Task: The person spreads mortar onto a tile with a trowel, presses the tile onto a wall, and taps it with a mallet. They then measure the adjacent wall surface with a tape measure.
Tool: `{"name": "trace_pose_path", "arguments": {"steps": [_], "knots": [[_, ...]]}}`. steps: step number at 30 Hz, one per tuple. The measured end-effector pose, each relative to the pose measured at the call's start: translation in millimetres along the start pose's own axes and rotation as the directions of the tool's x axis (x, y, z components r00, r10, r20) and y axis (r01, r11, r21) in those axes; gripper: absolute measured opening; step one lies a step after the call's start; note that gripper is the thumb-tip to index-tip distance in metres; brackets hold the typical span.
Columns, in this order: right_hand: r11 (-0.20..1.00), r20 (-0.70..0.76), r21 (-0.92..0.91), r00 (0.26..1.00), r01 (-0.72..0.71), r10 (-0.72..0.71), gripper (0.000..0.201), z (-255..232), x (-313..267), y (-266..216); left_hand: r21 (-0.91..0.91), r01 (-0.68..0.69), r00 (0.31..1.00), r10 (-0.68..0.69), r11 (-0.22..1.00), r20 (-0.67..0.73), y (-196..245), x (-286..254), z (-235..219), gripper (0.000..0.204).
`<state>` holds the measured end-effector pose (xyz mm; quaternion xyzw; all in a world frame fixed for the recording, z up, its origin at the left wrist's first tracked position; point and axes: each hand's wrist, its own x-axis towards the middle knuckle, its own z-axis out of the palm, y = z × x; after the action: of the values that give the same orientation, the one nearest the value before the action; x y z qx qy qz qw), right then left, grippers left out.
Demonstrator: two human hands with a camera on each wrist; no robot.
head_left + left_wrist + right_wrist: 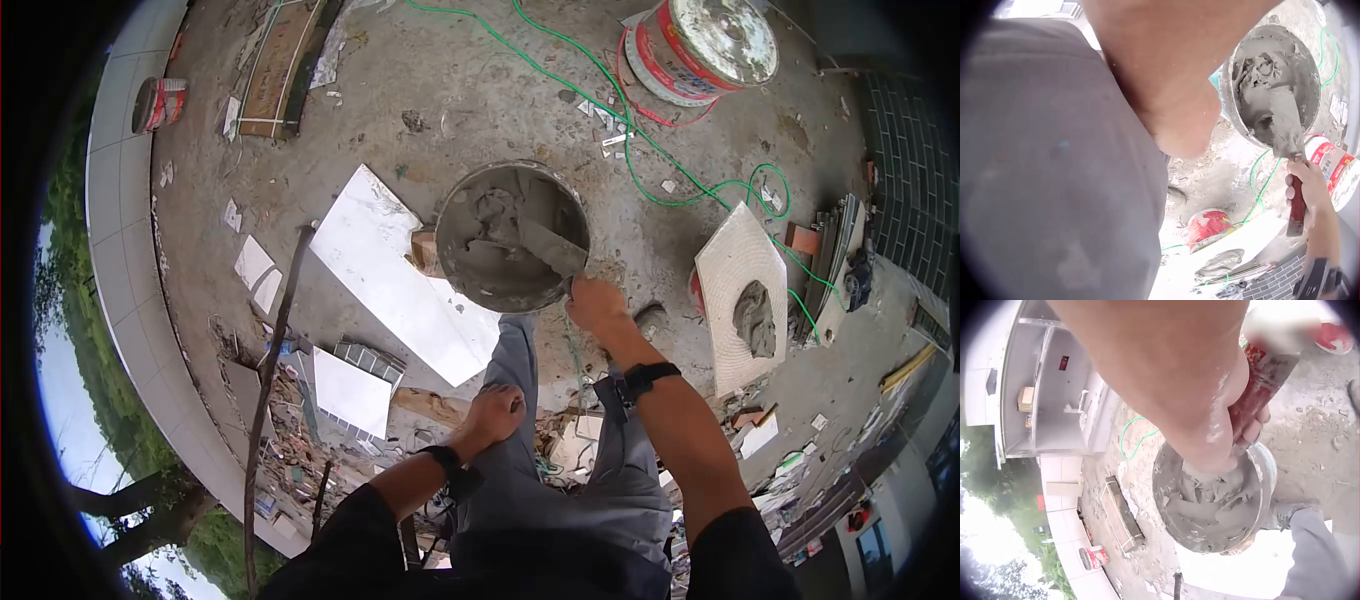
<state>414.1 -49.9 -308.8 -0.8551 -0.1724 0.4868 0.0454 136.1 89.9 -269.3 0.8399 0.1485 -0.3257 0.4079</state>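
A round bucket (470, 270) of grey mortar stands on the concrete floor in front of my legs. My right hand (597, 303) grips the red handle (1297, 206) of a trowel at the bucket's near right rim. The trowel blade (551, 248) lies in the wet mortar, smeared with it. The right wrist view shows the same hand (1210, 412) wrapped around the handle (1263, 375) above the bucket (1260, 469). My left hand (495, 410) rests on my left knee in grey trousers (520, 470) and holds nothing; in the left wrist view it (1172, 94) is a close blur.
A long white tile (400, 270) lies left of the bucket. Right of it a tile (735, 250) carries a mortar blob (755, 318). A large red-and-white pail (710, 45) and a green hose (620, 120) lie beyond. Rubble (300, 450), a stick (270, 380) and a low tiled ledge (120, 250) are at the left.
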Motion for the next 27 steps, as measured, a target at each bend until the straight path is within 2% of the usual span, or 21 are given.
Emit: {"name": "trace_pose_path", "arguments": {"steps": [1, 2, 4, 5, 6, 8, 12, 14, 15, 18, 20, 21, 22, 24, 26, 27], "knots": [[0.999, 0.032, -0.018, 0.999, -0.027, 0.028, 0.031, 12.3, 31.9, -12.8, -0.03, -0.029, 0.998, 0.028, 0.999, -0.055, -5.3, -1.2, -3.7, 0.011], [0.999, 0.046, -0.022, 0.999, -0.026, 0.027, 0.031, 23.1, 52.3, -26.6, -0.038, -0.018, 0.999, 0.016, 0.999, -0.049, -8.2, -2.5, -8.8, 0.011], [0.985, 0.115, -0.133, 0.989, 0.113, -0.098, 0.027, 39.7, 80.7, -54.5, -0.099, -0.018, 0.996, 0.01, 0.995, -0.083, -12.4, -2.9, -23.5, 0.008], [0.978, 0.104, -0.165, 0.989, 0.125, -0.109, 0.023, 46.0, 85.8, -66.9, -0.116, -0.003, 0.997, -0.007, 0.993, -0.081, -16.9, -3.5, -27.1, 0.008], [0.978, 0.117, -0.166, 0.987, 0.127, -0.108, 0.023, 52.6, 86.4, -77.3, -0.122, 0.007, 0.997, -0.016, 0.992, -0.074, -21.3, -5.7, -28.8, 0.008], [0.951, 0.1, -0.14, 0.959, 0.277, -0.264, 0.025, 54.4, 86.2, -90.9, -0.116, -0.013, 0.997, 0.003, 0.993, -0.081, -25.9, -4.4, -32.6, 0.008], [0.97, 0.084, -0.099, 0.973, 0.224, -0.216, 0.03, 29.3, 53.4, -78.9, -0.071, -0.034, 0.997, 0.028, 0.997, -0.077, -23.6, -4.0, -30.9, 0.008], [0.966, 0.043, -0.015, 0.965, 0.258, -0.257, 0.033, 15.4, 31.8, -64.8, -0.071, 0.018, 1.0, -0.017, 0.997, 0.011, -20.5, -4.2, -24.9, 0.011], [0.968, 0.03, -0.011, 0.967, 0.252, -0.252, 0.033, 10.7, 20.8, -59.6, -0.062, 0.007, 1.0, -0.006, 0.998, 0.012, -18.8, -4.7, -21.5, 0.011], [0.912, -0.02, 0.214, 0.935, 0.351, -0.355, 0.033, -8.1, -28.6, -34.7, -0.008, -0.007, 1.0, 0.007, 1.0, -0.022, -11.1, -8.4, -8.9, 0.009], [0.878, -0.073, 0.314, 0.931, 0.361, -0.357, 0.038, -24.8, -79.9, -9.7, 0.013, -0.086, 0.996, 0.087, 0.996, -0.023, -13.1, -4.5, 5.2, 0.006], [0.877, -0.12, 0.318, 0.933, 0.36, -0.339, 0.037, -27.7, -108.9, 8.8, 0.022, -0.022, 1.0, 0.022, 1.0, -0.004, -4.8, -4.1, 9.8, 0.005], [0.882, -0.139, 0.311, 0.935, 0.353, -0.326, 0.037, -37.8, -142.1, 30.7, 0.056, -0.084, 0.996, 0.085, 0.995, -0.018, -2.8, -2.4, 16.2, 0.005], [0.924, -0.288, 0.207, 0.922, 0.322, -0.258, 0.034, -42.3, -211.5, 84.5, 0.078, -0.123, 0.992, 0.121, 0.989, 0.026, 2.8, -2.1, 31.5, 0.005], [0.974, -0.437, 0.118, 0.891, 0.194, -0.125, 0.031, -43.5, -269.6, 143.9, 0.158, -0.096, 0.994, 0.085, 0.983, 0.072, 9.3, -0.7, 41.2, 0.006], [0.989, -0.456, 0.113, 0.889, 0.092, -0.031, 0.03, -33.6, -285.1, 181.3, 0.169, -0.116, 0.991, 0.104, 0.979, 0.079, 12.3, 1.2, 46.7, 0.006]]}}
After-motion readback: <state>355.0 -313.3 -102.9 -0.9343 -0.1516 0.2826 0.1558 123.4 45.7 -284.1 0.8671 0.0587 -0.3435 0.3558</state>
